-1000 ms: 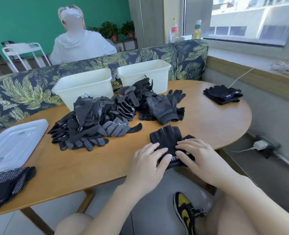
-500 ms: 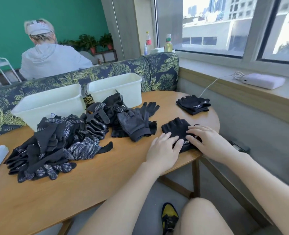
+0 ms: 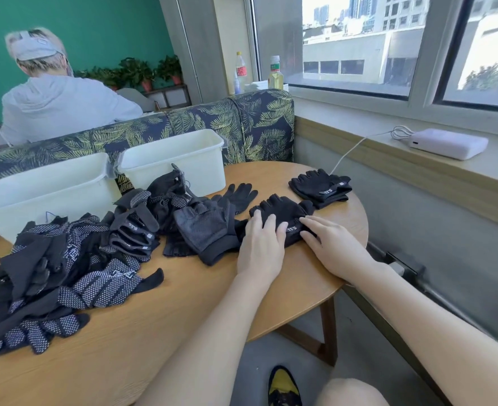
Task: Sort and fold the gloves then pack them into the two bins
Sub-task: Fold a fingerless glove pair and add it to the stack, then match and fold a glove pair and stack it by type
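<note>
Near the right edge of the round wooden desk (image 3: 315, 282), two hands flat on one folded fingerless glove pair (image 3: 283, 210): left hand (image 3: 261, 247) with straight fingers pressing its near-left part, right hand (image 3: 334, 247) with fingers extended, pressing its near-right edge by the white lettering. Neither hand curled round anything.

Just beyond, slightly apart, one finished stack (image 3: 321, 186) of the same fingerless kind, near the desk's far right rim. Two white bins (image 3: 201, 168), side by side at the back, touching the sofa; left bin (image 3: 46, 191) partly behind the heap. One big unsorted heap (image 3: 75, 265) spread from the left edge to the middle: black dotted gloves, mesh-backed ones, plain knit ones; number too tangled to count. One mesh glove (image 3: 204, 230) lying just left of the left hand.

Behind, a leaf-print sofa (image 3: 242, 121), a green wall, three potted plants (image 3: 142, 73), and a person in a grey hoodie (image 3: 57, 104) facing away. On the sill, two bottles (image 3: 274, 73) and one white box (image 3: 449, 142) with a coiled cable. Below the desk, a grey floor and one yellow-black shoe (image 3: 283, 385).
</note>
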`<state>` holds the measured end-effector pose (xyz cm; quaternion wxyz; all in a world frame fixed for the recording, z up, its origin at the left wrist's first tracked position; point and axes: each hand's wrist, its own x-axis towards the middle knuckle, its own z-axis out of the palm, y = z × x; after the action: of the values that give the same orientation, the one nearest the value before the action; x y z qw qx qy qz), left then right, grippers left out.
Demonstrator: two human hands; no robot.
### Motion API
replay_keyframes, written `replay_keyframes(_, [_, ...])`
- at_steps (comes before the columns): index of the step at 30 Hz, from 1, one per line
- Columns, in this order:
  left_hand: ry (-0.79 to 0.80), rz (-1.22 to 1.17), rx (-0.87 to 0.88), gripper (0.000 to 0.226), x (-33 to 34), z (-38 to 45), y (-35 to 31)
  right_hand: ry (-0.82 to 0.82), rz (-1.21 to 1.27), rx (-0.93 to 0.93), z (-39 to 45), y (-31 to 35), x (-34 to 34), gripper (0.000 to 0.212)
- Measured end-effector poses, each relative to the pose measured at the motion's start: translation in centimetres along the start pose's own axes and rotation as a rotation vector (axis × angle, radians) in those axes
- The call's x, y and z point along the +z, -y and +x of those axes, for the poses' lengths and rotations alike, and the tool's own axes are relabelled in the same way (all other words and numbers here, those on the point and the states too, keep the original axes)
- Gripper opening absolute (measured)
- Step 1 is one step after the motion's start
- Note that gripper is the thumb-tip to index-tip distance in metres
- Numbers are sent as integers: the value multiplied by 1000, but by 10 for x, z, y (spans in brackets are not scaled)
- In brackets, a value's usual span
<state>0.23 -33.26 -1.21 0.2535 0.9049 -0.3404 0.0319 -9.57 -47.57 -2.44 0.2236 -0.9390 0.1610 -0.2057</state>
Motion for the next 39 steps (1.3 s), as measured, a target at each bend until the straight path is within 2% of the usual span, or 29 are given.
replay_keyframes(2, [-42,24,49,52,3,3,-2,15,-16,-10,9,-1,1,43])
replay_keyframes(9, [44,13,75,44,11,17,2,-1,-27,-6,28,-1,1,39])
replay_keyframes(15, [66,-25,51,45,11,26,1,-39,-29,79,31,2,2,49])
replay_keyframes(20, [-4,-105,81,50,3,6,2,-101,-60,112,21,6,4,51])
replay_keyframes(26, [3,-177,91,47,-21,-39,22,-169,-182,102,-3,25,12,49])
replay_keyframes(33, [30,-153,83,44,-52,-99,67,1,-172,-35,-43,78,32,43])
replay_keyframes(39, [-85,-144,-37,35,-87,-144,114,124,-180,-173,-62,139,63,33])
